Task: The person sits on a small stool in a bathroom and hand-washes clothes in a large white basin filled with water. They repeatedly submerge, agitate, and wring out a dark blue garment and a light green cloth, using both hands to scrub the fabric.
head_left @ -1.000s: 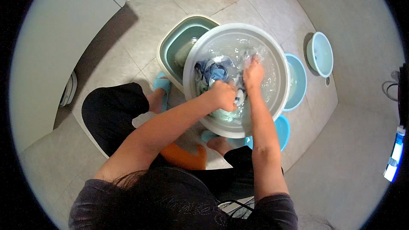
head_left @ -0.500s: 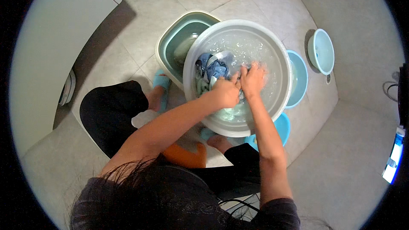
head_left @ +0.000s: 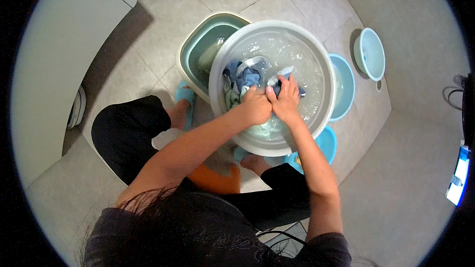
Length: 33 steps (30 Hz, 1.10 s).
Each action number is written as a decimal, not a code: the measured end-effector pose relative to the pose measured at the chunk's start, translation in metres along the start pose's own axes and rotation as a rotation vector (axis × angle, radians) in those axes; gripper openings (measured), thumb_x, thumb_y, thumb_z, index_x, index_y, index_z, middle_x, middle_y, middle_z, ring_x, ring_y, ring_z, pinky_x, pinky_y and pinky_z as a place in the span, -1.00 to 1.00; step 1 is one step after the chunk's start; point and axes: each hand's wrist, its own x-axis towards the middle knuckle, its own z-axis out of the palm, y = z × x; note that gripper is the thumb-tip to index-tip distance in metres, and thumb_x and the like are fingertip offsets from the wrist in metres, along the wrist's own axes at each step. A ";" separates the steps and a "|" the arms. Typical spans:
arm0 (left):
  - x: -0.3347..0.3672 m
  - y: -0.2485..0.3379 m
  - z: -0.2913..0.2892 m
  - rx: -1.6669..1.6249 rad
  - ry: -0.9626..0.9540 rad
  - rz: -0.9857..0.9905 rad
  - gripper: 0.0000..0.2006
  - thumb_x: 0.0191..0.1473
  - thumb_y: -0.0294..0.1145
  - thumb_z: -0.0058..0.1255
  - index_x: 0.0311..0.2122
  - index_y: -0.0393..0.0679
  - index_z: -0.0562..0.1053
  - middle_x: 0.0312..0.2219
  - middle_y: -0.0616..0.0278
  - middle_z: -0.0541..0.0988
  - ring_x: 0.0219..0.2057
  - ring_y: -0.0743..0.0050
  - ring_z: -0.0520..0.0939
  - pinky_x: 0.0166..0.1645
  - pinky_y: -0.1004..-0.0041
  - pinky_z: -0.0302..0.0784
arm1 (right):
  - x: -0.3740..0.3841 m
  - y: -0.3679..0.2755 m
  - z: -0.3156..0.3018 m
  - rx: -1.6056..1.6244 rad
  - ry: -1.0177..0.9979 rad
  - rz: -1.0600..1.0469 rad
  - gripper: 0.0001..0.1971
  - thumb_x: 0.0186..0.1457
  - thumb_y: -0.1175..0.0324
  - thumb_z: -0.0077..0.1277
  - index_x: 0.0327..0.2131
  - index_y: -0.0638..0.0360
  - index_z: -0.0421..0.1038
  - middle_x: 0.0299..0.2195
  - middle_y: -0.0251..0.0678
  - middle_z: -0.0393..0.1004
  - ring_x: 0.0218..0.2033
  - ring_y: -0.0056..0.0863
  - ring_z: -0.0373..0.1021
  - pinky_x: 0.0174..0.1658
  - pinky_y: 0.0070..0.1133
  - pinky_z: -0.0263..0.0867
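While both hands (head_left: 256,107) (head_left: 285,103) touch cloth (head_left: 249,76), white tub (head_left: 214,86), tiled floor (head_left: 170,20), grey wall (head_left: 410,24)

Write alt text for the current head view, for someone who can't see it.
A person's left hand and right hand are close together over wet blue-and-white cloth in a large round pale tub of water. A squarish basin, partly hidden by the tub, is at its left; light-blue bowls are to its right.
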 end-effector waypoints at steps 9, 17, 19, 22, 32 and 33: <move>0.004 -0.004 0.019 0.015 0.277 0.051 -0.68 -0.21 -0.24 -0.08 -0.22 0.17 0.46 -0.22 0.07 0.45 -0.05 0.25 0.35 -0.13 0.30 0.19 | 0.068 0.054 0.004 0.686 -0.118 0.555 -0.59 0.09 0.06 -0.31 -0.14 0.15 0.27 -0.14 -0.02 0.28 -0.09 -0.08 0.19 -0.03 -0.41 0.09; -0.002 -0.005 0.000 0.057 -0.022 0.005 -0.74 -0.23 -0.20 -0.08 -0.33 0.15 0.51 -0.25 0.09 0.47 -0.08 0.28 0.38 -0.19 0.26 0.22 | 0.004 0.011 -0.011 0.419 -0.295 0.027 -0.44 0.00 -0.01 -0.17 0.01 0.10 0.09 0.00 0.02 0.10 0.04 -0.12 0.07 0.06 -0.32 -0.03; -0.002 -0.015 0.024 0.086 0.447 0.141 -0.74 -0.23 -0.21 -0.08 -0.33 0.12 0.50 -0.29 0.11 0.48 -0.10 0.25 0.40 -0.21 0.25 0.23 | 0.023 -0.010 -0.018 -0.024 -0.310 0.252 -0.49 0.02 0.03 -0.19 0.00 0.07 0.10 0.01 0.00 0.08 0.04 -0.04 0.03 0.04 -0.37 0.02; 0.003 -0.010 0.019 0.005 0.371 0.119 -0.73 -0.24 -0.23 -0.09 -0.33 0.10 0.48 -0.29 0.12 0.47 -0.11 0.23 0.40 -0.22 0.25 0.24 | 0.057 0.008 -0.021 0.132 -0.392 0.350 -0.43 0.01 -0.06 -0.24 -0.03 0.17 0.13 -0.08 0.08 0.20 -0.02 -0.08 0.15 0.03 -0.36 0.04; -0.001 -0.006 0.011 0.013 0.313 0.046 -0.75 -0.26 -0.24 -0.08 -0.36 0.07 0.48 -0.33 0.21 0.48 -0.20 0.32 0.43 -0.27 0.24 0.24 | -0.002 0.023 -0.016 0.541 -0.245 0.214 -0.43 0.06 0.00 -0.30 0.09 0.02 -0.09 -0.13 0.14 0.23 -0.06 0.00 0.18 0.00 -0.35 0.05; 0.002 -0.003 0.005 0.040 0.176 0.005 -0.76 -0.27 -0.24 -0.08 -0.38 0.06 0.48 -0.32 0.22 0.48 -0.20 0.33 0.43 -0.27 0.24 0.24 | -0.010 0.015 -0.008 0.255 -0.157 0.073 -0.45 0.05 0.01 -0.27 0.08 -0.03 -0.06 -0.17 0.11 0.27 -0.12 0.00 0.24 -0.04 -0.33 0.10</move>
